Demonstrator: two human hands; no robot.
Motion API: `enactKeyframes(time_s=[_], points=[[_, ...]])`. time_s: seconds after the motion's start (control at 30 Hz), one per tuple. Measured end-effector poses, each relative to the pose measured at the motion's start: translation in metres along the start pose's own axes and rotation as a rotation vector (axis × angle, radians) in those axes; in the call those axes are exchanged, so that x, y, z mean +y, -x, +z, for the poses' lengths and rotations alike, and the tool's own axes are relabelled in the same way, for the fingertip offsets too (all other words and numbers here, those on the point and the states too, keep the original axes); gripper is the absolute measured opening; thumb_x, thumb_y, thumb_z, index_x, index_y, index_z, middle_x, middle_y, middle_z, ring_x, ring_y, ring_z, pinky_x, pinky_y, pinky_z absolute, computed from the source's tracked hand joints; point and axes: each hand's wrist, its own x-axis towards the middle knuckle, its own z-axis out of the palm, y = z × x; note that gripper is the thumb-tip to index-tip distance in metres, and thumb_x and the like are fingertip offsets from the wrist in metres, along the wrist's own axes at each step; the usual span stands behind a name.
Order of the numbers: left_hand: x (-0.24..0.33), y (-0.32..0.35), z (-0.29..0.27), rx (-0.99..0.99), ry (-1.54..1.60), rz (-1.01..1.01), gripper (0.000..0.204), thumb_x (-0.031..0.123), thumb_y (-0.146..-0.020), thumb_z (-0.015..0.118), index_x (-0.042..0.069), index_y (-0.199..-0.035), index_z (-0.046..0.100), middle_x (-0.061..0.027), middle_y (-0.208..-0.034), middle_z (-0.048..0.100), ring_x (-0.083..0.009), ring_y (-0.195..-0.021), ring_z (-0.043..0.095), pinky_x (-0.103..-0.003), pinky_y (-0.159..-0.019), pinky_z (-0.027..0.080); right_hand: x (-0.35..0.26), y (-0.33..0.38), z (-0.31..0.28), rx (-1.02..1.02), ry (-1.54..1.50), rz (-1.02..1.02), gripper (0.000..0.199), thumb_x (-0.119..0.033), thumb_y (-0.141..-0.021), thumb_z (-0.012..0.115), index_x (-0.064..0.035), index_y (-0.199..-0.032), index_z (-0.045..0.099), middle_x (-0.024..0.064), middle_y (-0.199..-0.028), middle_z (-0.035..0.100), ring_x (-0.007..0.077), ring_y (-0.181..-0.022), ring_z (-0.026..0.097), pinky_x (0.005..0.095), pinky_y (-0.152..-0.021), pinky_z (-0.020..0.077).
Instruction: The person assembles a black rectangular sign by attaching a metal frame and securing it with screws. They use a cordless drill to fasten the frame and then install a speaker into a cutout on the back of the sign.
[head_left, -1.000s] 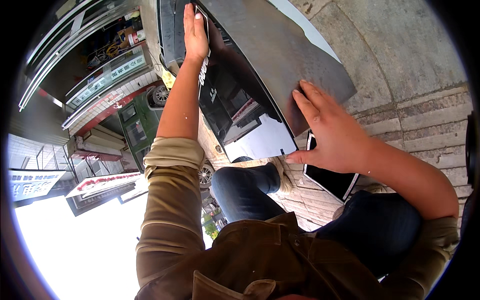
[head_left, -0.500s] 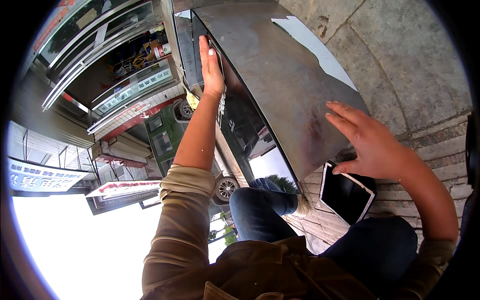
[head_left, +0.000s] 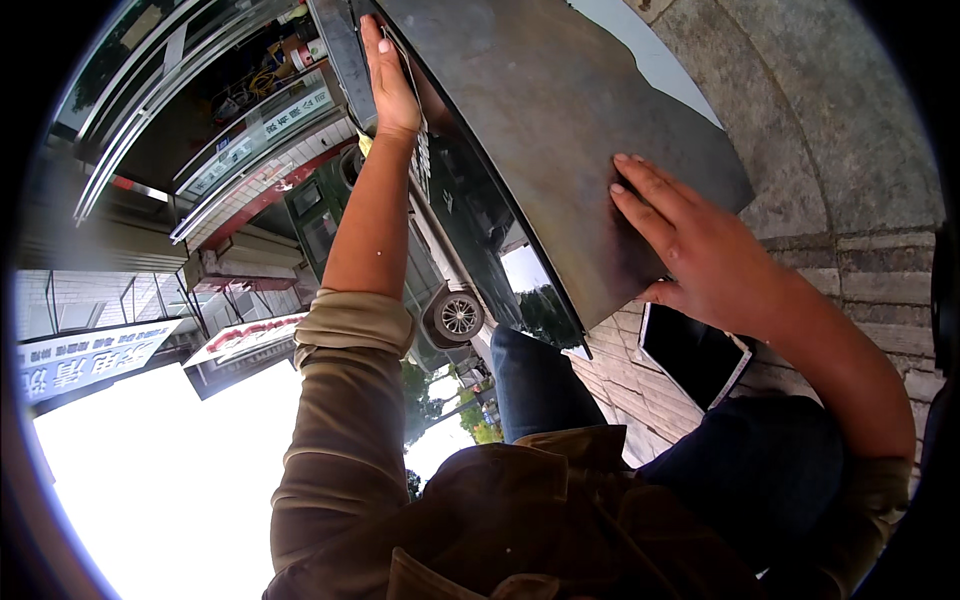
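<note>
A large flat grey panel (head_left: pixel 530 110) lies in front of me, with a glossy dark side face (head_left: pixel 475 210) along its left. My left hand (head_left: pixel 392 85) is flat against the far part of that glossy side, fingers straight and together, palm turned toward it. On the panel's near right area rests my right hand (head_left: pixel 690 230), its fingers stretched out with fingertips at the grey surface and its thumb near the lower edge. Neither hand is wrapped round anything. A pale white-blue patch (head_left: pixel 655 60) with a ragged edge shows on the panel's right side.
A black open-topped box (head_left: pixel 690 352) with a light rim stands below my right hand on striped paving (head_left: pixel 880 290). Concrete slabs (head_left: pixel 830 120) lie at right. A dark green vehicle (head_left: pixel 320 215), a car wheel (head_left: pixel 459 316) and shopfronts (head_left: pixel 265 140) are at left.
My right hand has come left and down onto the grey panel; before, it hovered above its edge by the box. My left hand stays against the glossy side. The whole view has shifted.
</note>
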Motion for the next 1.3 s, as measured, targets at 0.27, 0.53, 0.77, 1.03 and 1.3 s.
enactKeyframes(time_s=[0.27, 0.53, 0.77, 1.03, 1.3], points=[[0.001, -0.003, -0.003, -0.016, 0.033, -0.090, 0.068, 0.049, -0.099, 0.032, 0.012, -0.151, 0.011, -0.0070, -0.148, 0.031, -0.0211, -0.130, 0.038, -0.032, -0.107, 0.033, 0.000, 0.007, 0.005, 0.071, -0.003, -0.016, 0.081, -0.022, -0.069, 0.078, 0.0094, -0.133, 0.040, 0.0236, -0.143, 0.033, 0.0334, -0.135, 0.033, 0.0354, -0.110, 0.0321], [0.007, -0.023, -0.001, 0.053, -0.140, 0.060, 0.067, 0.046, -0.099, 0.032, 0.005, -0.149, 0.014, -0.0099, -0.150, 0.028, -0.0239, -0.135, 0.033, -0.032, -0.110, 0.027, -0.004, -0.001, -0.006, 0.003, -0.002, 0.021, 0.083, -0.020, -0.067, 0.079, 0.0102, -0.133, 0.039, 0.0260, -0.144, 0.030, 0.0352, -0.135, 0.031, 0.0365, -0.111, 0.0300], [0.008, -0.029, -0.014, 0.096, -0.279, 0.084, 0.063, 0.043, -0.099, 0.030, 0.004, -0.148, 0.019, -0.0115, -0.150, 0.028, -0.0246, -0.137, 0.029, -0.032, -0.112, 0.024, -0.011, -0.005, -0.007, -0.012, -0.037, 0.011, 0.083, -0.016, -0.066, 0.078, 0.0115, -0.133, 0.038, 0.0279, -0.144, 0.028, 0.0381, -0.135, 0.031, 0.0378, -0.111, 0.0305], [0.004, -0.032, -0.010, 0.114, -0.316, 0.086, 0.059, 0.039, -0.100, 0.029, 0.003, -0.146, 0.025, -0.0133, -0.150, 0.029, -0.0254, -0.139, 0.026, -0.033, -0.113, 0.021, -0.015, 0.002, -0.012, -0.021, -0.002, 0.008, 0.084, -0.016, -0.064, 0.078, 0.0129, -0.132, 0.038, 0.0296, -0.144, 0.028, 0.0398, -0.134, 0.031, 0.0379, -0.111, 0.0306], [-0.014, -0.066, -0.010, 0.187, -0.381, 0.091, 0.055, 0.035, -0.100, 0.028, 0.002, -0.144, 0.030, -0.0151, -0.150, 0.029, -0.0262, -0.141, 0.022, -0.033, -0.115, 0.018, -0.023, -0.003, -0.011, -0.099, 0.135, 0.048, 0.090, -0.018, -0.064, 0.079, 0.0125, -0.135, 0.034, 0.0306, -0.145, 0.025, 0.0416, -0.134, 0.031, 0.0379, -0.110, 0.0318]])
